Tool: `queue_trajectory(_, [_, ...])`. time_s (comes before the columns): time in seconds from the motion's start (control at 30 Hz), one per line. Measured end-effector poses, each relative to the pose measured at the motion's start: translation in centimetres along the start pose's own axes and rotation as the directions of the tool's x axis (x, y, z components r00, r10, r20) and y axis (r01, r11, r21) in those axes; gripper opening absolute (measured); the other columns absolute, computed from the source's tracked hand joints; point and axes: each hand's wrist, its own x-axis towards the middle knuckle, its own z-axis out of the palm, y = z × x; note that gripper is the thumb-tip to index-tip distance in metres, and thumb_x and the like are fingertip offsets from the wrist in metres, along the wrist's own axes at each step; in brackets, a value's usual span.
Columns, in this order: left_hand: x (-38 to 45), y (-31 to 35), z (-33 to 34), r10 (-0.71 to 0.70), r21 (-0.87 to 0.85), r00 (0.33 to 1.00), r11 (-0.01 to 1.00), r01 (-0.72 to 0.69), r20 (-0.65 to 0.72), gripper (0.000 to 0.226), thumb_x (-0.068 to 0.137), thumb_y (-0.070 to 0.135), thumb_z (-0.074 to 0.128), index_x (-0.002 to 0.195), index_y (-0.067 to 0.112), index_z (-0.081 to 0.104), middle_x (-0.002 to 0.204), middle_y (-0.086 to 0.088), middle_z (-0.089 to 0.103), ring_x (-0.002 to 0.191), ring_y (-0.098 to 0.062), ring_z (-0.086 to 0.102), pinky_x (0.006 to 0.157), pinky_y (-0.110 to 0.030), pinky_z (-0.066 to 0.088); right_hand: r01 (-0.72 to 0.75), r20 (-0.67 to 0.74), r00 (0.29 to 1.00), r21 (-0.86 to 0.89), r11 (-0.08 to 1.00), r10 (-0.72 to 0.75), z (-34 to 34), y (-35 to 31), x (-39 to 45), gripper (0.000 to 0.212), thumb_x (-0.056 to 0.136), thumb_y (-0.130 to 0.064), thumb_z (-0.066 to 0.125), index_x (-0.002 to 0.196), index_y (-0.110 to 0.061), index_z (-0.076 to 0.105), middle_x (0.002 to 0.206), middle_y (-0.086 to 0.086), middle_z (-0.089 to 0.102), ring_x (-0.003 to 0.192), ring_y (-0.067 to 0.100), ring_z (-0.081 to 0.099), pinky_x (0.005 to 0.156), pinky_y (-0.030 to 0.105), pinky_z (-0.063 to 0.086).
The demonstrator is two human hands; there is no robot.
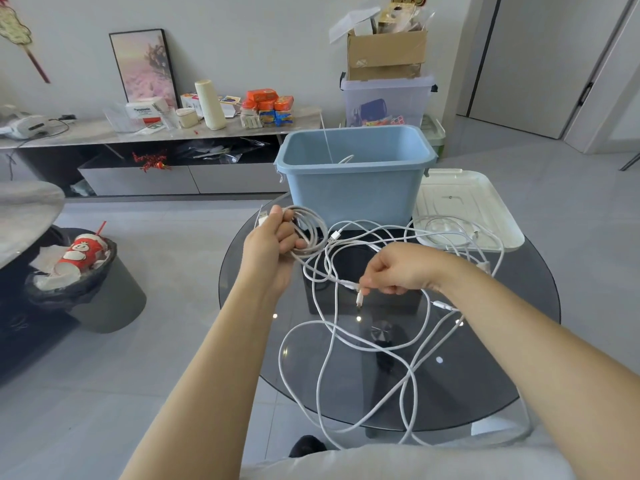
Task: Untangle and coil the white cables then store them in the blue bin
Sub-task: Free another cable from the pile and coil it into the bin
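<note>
**Halfway through coiling cable one, rest is spaghetti**

Left hand [273,237] at frame centre has its fingers clamped round a half-made coil [308,233]. Right hand [394,271] pinches a cable near its plug [359,299]. The loose white cables [346,344] sprawl over the glass bench [502,341], below the blue bin [353,188] at upper centre. Looks like the next move is feeding that end free of the crossings, then winding it on
</note>
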Motion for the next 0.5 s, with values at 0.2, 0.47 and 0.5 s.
queue_trajectory(0.2, [-0.7, 0.4, 0.2, -0.070, 0.295, 0.968, 0.955, -0.004, 0.240, 0.030, 0.103, 0.020, 0.036, 0.080, 0.007, 0.050, 0.041, 0.012, 0.024, 0.032, -0.002, 0.021, 0.041, -0.017, 0.031, -0.252, -0.158, 0.963, -0.229, 0.940, 0.219, -1.2, 0.2, 0.6, 0.036, 0.093, -0.039, 0.054, 0.066, -0.020, 0.068, 0.067, 0.003, 0.053, 0.053, 0.019, 0.047, 0.057, 0.024, 0.042])
queue_trajectory(0.47, [-1.9, -1.2, 1.1, -0.025, 0.812, 0.937, 0.508, -0.288, 0.347, 0.032, 0.101, 0.024, 0.040, 0.074, 0.016, 0.056, 0.047, 0.012, 0.039, 0.047, -0.008, 0.037, 0.057, -0.024, 0.038, -0.163, -0.128, 0.916, 0.748, 0.643, 0.381, -1.1, -0.3, 1.5, 0.029, 0.097, -0.012, 0.039, 0.075, -0.005, 0.056, 0.040, -0.005, 0.037, 0.030, 0.004, 0.026, 0.029, 0.013, 0.017])
queue_trajectory(0.5, [-1.9, -1.4, 1.2, 0.007, 0.831, 0.944, 0.472, -0.294, 0.330, 0.034, 0.101, 0.025, 0.040, 0.070, 0.017, 0.054, 0.047, 0.011, 0.042, 0.049, -0.009, 0.039, 0.061, -0.028, 0.041, -0.124, -0.083, 0.930, 0.847, 0.517, 0.359, -1.2, -0.7, 1.3, 0.029, 0.097, -0.008, 0.036, 0.077, -0.002, 0.056, 0.041, -0.004, 0.040, 0.030, 0.003, 0.030, 0.028, 0.012, 0.019])
